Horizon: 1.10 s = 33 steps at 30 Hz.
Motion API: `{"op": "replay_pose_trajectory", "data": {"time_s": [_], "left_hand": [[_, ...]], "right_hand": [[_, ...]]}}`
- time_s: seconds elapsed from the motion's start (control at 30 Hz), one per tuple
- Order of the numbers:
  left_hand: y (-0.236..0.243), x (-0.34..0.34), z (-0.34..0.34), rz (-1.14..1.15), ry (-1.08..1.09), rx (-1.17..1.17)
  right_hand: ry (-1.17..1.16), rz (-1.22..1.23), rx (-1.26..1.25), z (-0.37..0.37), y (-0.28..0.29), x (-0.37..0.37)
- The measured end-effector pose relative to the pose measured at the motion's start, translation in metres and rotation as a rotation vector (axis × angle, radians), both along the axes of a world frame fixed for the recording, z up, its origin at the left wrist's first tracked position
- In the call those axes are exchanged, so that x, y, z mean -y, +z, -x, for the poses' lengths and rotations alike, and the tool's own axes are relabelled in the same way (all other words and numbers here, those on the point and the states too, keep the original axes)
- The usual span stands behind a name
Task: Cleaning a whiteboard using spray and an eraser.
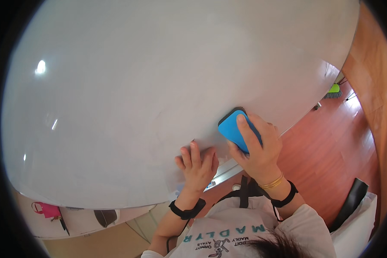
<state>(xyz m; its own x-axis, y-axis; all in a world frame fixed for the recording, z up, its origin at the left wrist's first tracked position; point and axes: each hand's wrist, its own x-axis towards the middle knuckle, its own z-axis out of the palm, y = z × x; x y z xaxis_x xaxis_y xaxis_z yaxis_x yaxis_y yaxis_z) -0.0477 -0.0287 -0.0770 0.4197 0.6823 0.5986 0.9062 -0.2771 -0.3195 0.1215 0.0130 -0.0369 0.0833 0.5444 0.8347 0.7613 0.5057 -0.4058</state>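
Note:
A large whiteboard fills most of the view, with faint grey smudges on its surface. My right hand grips a blue whiteboard eraser with a dark pad, held against the board near its lower right edge. To the left of it, my left hand has its fingers apart and bent, with the tips at the board's surface and nothing held in them. Black bands circle both wrists, and a thin gold-coloured bracelet is on the right one.
A pale ledge runs along the board's lower edge. At the lower left, a white tabletop bears a pink bag and a dark pouch. A green brush head stands at the right on the reddish wooden floor.

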Motion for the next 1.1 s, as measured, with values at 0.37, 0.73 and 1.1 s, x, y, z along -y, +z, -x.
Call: {"op": "replay_pose_trajectory", "data": {"time_s": [0.37, 0.73, 1.1], "left_hand": [[-0.002, 0.000, -0.002, -0.015, 0.041, 0.010], [-0.004, 0.001, 0.002, 0.026, -0.001, 0.004], [-0.007, -0.001, -0.001, -0.058, 0.027, 0.041]], "right_hand": [[0.094, 0.048, 0.027, 0.016, -0.004, 0.015], [0.245, 0.085, 0.062, 0.015, -0.005, 0.016], [0.014, 0.027, -0.002, 0.002, -0.004, 0.002]]}}
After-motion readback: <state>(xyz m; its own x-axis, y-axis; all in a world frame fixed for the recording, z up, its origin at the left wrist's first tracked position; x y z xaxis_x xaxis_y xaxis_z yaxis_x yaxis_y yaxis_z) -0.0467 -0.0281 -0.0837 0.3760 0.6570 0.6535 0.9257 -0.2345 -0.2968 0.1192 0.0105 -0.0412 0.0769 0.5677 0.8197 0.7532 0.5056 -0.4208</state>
